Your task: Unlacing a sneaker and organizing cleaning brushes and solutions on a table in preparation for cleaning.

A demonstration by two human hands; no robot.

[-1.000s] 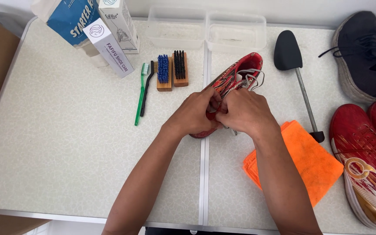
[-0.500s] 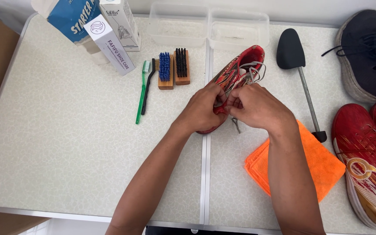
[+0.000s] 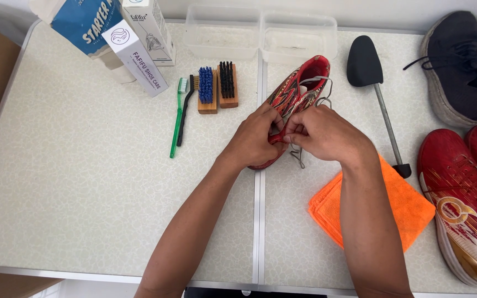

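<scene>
- An orange cloth (image 3: 374,207) is seen folded at the lower right of the worktop (image 3: 84,193), apparently unused.
- At frame centre, the red shoe (image 3: 296,96) is pinned by the left hand (image 3: 252,138); the right hand (image 3: 327,132) has its fingers pinched on the grey lace (image 3: 296,157).
- The lace is judged partly loosened, with its ends hanging free.
- Farther up, the brushes (image 3: 216,88) lie untouched.
</scene>
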